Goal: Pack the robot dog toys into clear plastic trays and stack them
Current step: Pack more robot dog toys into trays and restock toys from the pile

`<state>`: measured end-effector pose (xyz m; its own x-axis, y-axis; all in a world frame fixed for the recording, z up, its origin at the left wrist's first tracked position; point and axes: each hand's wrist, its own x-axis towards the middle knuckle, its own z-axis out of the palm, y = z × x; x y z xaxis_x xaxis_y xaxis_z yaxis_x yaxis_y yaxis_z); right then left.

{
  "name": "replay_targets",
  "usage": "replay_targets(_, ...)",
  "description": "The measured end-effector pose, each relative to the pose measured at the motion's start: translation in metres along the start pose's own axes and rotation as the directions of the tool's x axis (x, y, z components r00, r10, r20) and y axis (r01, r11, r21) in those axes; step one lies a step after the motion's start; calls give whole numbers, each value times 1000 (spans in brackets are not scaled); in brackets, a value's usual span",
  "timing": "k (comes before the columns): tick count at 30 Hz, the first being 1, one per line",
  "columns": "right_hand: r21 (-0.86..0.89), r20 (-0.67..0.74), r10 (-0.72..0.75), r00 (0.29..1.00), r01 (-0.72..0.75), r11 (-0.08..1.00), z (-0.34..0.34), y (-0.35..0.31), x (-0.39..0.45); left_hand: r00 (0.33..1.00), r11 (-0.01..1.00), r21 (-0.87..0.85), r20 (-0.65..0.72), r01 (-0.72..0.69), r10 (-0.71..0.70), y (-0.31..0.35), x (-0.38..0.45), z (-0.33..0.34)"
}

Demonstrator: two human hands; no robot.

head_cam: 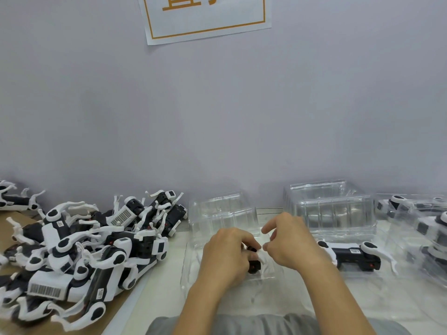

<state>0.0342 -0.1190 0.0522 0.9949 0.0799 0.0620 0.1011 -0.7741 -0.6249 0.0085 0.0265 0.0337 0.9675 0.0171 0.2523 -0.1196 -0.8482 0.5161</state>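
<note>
My left hand [227,252] is curled round a small black-and-white toy dog [254,261], most of it hidden under my fingers; only a dark end with a red dot and a white leg show. My right hand [290,243] pinches that white leg at the fingertips, index finger lifted clear. Both hands sit over the open clear tray [193,267] in front of me, so I judge I'm folding or seating the dog into its pocket; I can't tell if it's touching the tray floor yet.

Risks, as I see them: the leg is thin and held by a pinch, so forcing it could bend it or pop it off. The tray is light and flimsy, so pressing down off-centre could make it slide or tip. The clear walls are hard to read, so I could miss the pocket.

Room: the upright half of the tray [221,213] stands just behind my hands, so little room forward. To the left, the pile of loose dogs [92,247] on cardboard sits near the tray edge with legs sticking out that could snag. To the right, one dog [350,256] lies close by my right wrist, with empty trays [331,209] behind it and packed trays [425,228] farther right. The wall is close behind everything. The clearest way out is straight back toward me.
</note>
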Motion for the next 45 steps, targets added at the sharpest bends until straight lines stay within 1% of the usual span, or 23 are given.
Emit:
replay_targets(3,8,11,1,1000,-1,1000,0,-2,-2,999,998,-63,33,1,1,-3,1,-4)
replay_targets(5,15,25,0,1000,0,1000,0,-3,-3,1000,974,-227,17,10,-6,-6,2,-9)
replay_targets(6,15,35,-5,999,5,1000,0,-4,-3,999,943,-332,-31,11,-23,-8,3,-13)
replay_targets(7,15,47,-13,999,12,1000,0,-4,-3,992,911,-411,-111,2,-52,-11,3,-17)
replay_targets(8,18,60,-21,998,20,1000,0,-4,-3,974,892,-451,-208,-13,-91,-15,4,-22)
replay_targets(10,25,76,-38,996,36,999,1,-3,-3,907,896,-443,-375,7,-192,-28,5,-33)
replay_targets(11,26,79,-47,996,45,999,2,-3,-3,872,904,-423,-420,56,-250,-35,4,-37)
replay_targets(12,24,79,-52,996,50,998,3,-3,-3,848,908,-397,-428,134,-312,-43,3,-41)
replay_targets(13,15,81,-50,995,49,999,5,-4,-3,837,905,-354,-400,235,-374,-51,2,-43)
replay_targets(15,-24,82,-37,996,39,999,8,-5,-3,837,877,-235,-276,418,-473,-62,1,-42)
replay_targets(17,-57,72,-19,997,23,998,10,-6,-2,841,855,-151,-160,496,-517,-65,1,-37)
replay_targets(19,-77,59,-10,998,15,997,11,-7,-3,843,852,-106,-126,512,-522,-64,2,-32)
replay_targets(27,-82,47,0,999,4,997,13,-8,-2,876,883,-98,-115,458,-467,-67,6,-23)
replay_targets(30,-70,40,-4,999,7,997,13,-8,-3,882,881,-111,-56,459,-467,-66,6,-23)
replay_targets(33,-58,37,-7,999,9,998,12,-9,-4,888,879,-131,55,459,-456,-63,6,-24)
replay_targets(36,-30,21,-16,1000,17,999,9,-8,-3,894,868,-212,114,448,-433,-61,3,-25)
replay_targets(37,-15,10,-18,1000,18,1000,7,-7,-3,897,859,-259,114,441,-427,-60,2,-26)
replay_targets(39,17,-15,-19,1000,19,1000,4,-6,-2,915,859,-321,72,399,-398,-59,2,-27)
replay_targets(42,87,-45,-35,998,39,995,-1,-5,0,948,893,-341,-17,295,-319,-56,2,-29)
replay_targets(45,131,-67,-36,997,44,990,-4,-5,0,968,916,-341,-60,211,-245,-52,2,-31)
